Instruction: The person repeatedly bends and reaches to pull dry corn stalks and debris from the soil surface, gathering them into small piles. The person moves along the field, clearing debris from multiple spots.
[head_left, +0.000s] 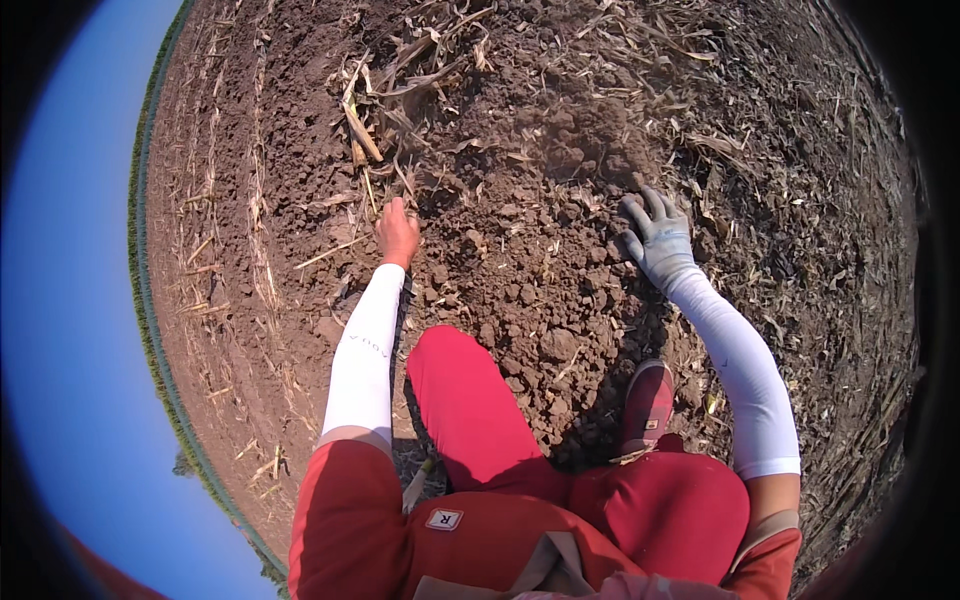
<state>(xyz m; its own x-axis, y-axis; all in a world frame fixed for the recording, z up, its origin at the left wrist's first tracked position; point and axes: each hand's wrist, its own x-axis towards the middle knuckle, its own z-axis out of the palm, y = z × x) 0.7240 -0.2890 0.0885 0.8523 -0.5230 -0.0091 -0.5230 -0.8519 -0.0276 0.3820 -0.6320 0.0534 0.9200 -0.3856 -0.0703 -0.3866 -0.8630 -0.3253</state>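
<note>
My bare left hand (398, 234) is down at the soil with its fingers curled together. A thin dry stalk (369, 190) ends beside its fingertips, and whatever the fingers may hold is hidden. To the right, my right hand (660, 240) wears a pale, dirt-stained glove and rests on loose soil with its fingers apart. Brown clods (560, 345) lie between my hands and my bent knee. Beyond the right fingertips, a patch of soil (590, 140) looks hazy, as if dusty.
Dry leaves and broken stalks (430, 75) lie ahead of my left hand. My red shoe (648, 400) stands on the soil below my right hand. Straw rows (258, 190) run along the left. Darker, litter-covered ground (830, 230) spreads at the right.
</note>
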